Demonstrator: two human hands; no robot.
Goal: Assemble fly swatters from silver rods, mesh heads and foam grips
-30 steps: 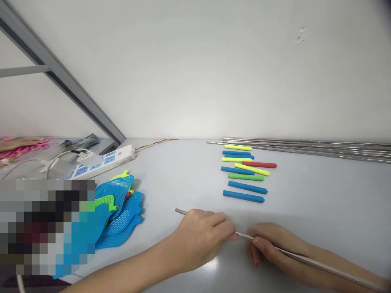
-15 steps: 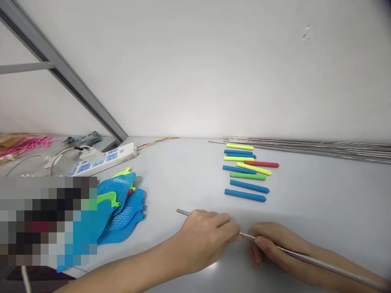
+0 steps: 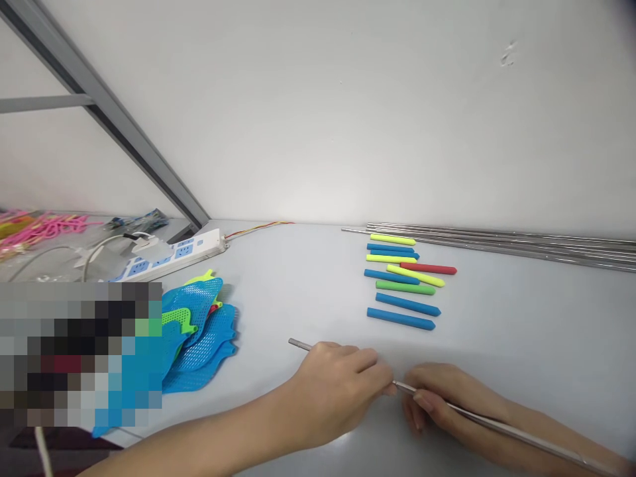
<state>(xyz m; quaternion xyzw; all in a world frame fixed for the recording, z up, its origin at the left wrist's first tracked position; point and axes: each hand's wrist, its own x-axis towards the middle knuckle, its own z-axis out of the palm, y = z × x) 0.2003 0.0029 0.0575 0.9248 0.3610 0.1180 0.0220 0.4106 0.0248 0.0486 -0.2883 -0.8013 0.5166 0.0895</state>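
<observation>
Left hand [image 3: 342, 387] is closed over the metal rod [image 3: 497, 429] near its far-left tip; right hand [image 3: 447, 401] pinches it just to the right. Rod lies low over the near tabletop [image 3: 521, 331], long axis far-left to near-right, free tip pointing at the blue mesh pieces [image 3: 203, 344]. Risk: the long unsupported right end sags or swings, levering it out of the grip.

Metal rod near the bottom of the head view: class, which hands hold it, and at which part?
Both. The left hand closes over the metal rod near its free end, the tip poking out; the right hand pinches the shaft just beside it.
</observation>
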